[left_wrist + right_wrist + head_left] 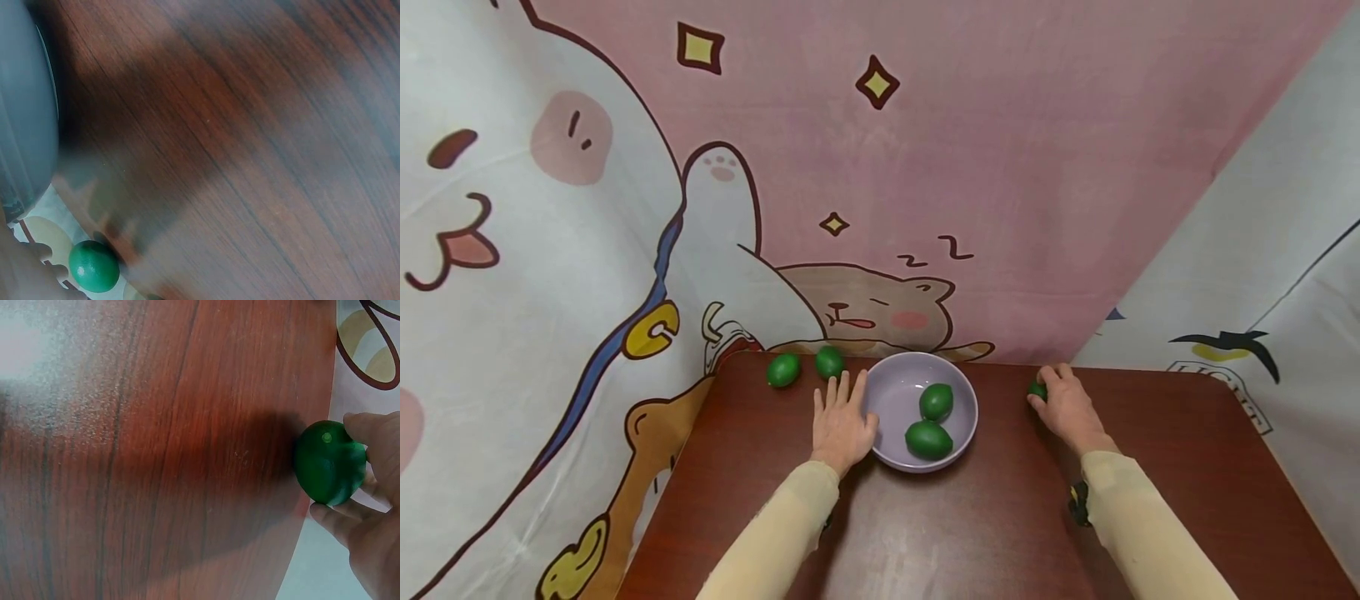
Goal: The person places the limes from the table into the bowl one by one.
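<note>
A light purple bowl point(887, 417) stands near the table's back edge with two green limes, a rounder one point(936, 402) and a longer one point(928, 440), inside it. With fingers spread and straight, my left hand point(841, 429) lies against the bowl's left side. In the left wrist view the bowl's outer wall point(25, 112) fills the left edge. My right hand point(1070, 410), right of the bowl, grips another lime point(328, 464) between thumb and fingers. Most of that lime is hidden by the hand in the head view.
Two more limes, one at the far left point(783, 370) and one nearer the bowl point(830, 362), lie by the back edge of the brown wooden table point(925, 533). Behind the table hangs a pink and white cartoon cloth point(1037, 167).
</note>
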`<state>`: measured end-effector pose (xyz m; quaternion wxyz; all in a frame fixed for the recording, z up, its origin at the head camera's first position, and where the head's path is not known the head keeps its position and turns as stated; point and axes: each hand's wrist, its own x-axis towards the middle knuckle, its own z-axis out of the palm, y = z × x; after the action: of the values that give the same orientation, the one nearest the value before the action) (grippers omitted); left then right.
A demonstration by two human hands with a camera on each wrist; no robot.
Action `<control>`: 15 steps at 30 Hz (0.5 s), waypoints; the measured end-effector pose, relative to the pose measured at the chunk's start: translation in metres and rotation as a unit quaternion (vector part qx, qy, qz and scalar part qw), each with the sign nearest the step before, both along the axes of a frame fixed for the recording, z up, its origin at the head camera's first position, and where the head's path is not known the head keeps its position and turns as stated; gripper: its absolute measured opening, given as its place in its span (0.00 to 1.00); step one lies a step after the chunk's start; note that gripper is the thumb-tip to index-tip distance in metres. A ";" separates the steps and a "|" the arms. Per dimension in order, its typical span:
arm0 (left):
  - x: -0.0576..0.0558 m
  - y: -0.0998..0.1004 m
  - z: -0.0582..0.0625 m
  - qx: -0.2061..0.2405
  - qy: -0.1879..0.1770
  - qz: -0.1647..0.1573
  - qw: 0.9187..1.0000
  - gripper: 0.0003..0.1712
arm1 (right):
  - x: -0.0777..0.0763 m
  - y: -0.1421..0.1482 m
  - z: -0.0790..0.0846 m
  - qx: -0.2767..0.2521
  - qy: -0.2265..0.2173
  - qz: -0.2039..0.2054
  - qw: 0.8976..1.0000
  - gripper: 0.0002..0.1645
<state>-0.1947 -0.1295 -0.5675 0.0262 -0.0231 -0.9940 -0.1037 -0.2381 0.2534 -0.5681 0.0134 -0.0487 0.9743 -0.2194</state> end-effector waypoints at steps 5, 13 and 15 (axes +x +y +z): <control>0.000 0.000 0.001 0.003 -0.001 0.001 1.000 0.41 | 0.004 -0.003 0.003 -0.005 0.000 0.008 1.000 0.17; 0.000 0.000 0.002 0.001 -0.005 0.000 1.000 0.41 | 0.005 -0.008 0.006 0.004 -0.024 0.018 1.000 0.31; 0.000 0.000 0.002 0.000 -0.007 0.001 1.000 0.41 | 0.005 -0.008 0.006 0.005 -0.026 0.018 0.999 0.35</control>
<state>-0.1948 -0.1297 -0.5654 0.0197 -0.0216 -0.9942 -0.1038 -0.2330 0.2450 -0.5619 0.0433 -0.0599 0.9737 -0.2155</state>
